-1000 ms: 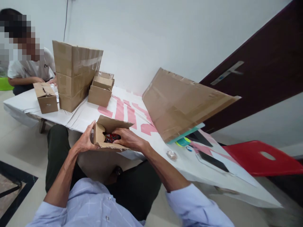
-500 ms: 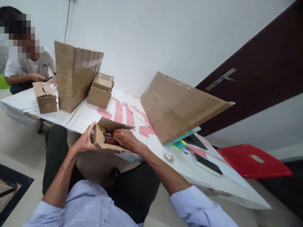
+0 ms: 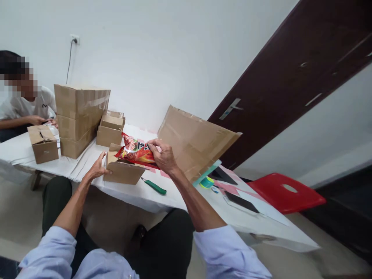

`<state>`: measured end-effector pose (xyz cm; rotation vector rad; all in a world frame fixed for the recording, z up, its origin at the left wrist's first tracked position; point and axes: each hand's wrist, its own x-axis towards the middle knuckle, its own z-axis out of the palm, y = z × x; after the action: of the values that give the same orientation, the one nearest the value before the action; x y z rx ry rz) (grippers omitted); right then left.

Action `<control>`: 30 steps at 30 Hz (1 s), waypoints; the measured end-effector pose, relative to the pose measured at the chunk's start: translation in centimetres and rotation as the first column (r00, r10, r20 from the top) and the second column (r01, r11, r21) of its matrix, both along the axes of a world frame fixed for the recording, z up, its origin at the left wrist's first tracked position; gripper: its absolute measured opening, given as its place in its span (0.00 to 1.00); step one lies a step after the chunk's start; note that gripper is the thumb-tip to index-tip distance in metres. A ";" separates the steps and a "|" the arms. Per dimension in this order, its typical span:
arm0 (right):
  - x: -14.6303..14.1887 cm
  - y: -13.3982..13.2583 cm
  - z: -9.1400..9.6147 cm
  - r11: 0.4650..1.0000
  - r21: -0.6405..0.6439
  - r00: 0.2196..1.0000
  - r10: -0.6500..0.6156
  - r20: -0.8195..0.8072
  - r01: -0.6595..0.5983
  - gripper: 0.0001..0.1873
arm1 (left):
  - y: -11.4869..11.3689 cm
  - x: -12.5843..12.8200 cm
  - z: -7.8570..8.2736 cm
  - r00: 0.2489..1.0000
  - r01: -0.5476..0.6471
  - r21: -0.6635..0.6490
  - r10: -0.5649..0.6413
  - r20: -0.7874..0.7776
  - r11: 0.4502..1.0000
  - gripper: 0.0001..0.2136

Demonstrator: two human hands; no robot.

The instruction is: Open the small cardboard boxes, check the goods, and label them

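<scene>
My right hand (image 3: 164, 155) pinches the right end of a shiny red food packet (image 3: 136, 151) printed with a food picture and dark characters. The packet lies above the mouth of a small open cardboard box (image 3: 123, 173), and its lower edge is hidden behind the front flap. My left hand (image 3: 97, 167) grips the box at its left end, thumb at the front and fingers behind. The box rests on the table near its front edge. A green utility knife (image 3: 155, 186) lies just right of the box, blade pointing towards it.
Stacked large cartons (image 3: 83, 120) and smaller open boxes (image 3: 109, 133) stand at the back left. Another small box (image 3: 43, 145) sits near a seated person (image 3: 26, 110). A cardboard sheet (image 3: 197, 139) leans at the wall. Tape (image 3: 207, 182), a phone (image 3: 241, 202) and a red chair (image 3: 286, 193) are on the right.
My right hand has drawn the red packet up out of the box. The box has gone from over my lap's edge onto the table. The green knife now shows.
</scene>
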<state>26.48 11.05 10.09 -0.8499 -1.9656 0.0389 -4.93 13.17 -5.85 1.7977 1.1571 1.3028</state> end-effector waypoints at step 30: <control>-4.4 -10.4 -9.2 0.706 -0.535 0.759 0.005 -0.651 -0.463 0.25 | -16.4 4.0 5.3 0.801 0.025 -0.241 0.125 0.586 0.970 0.26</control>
<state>22.07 0.66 0.93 -0.8534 -1.3897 1.1354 -0.95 -3.20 -0.51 1.0574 0.9456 1.5364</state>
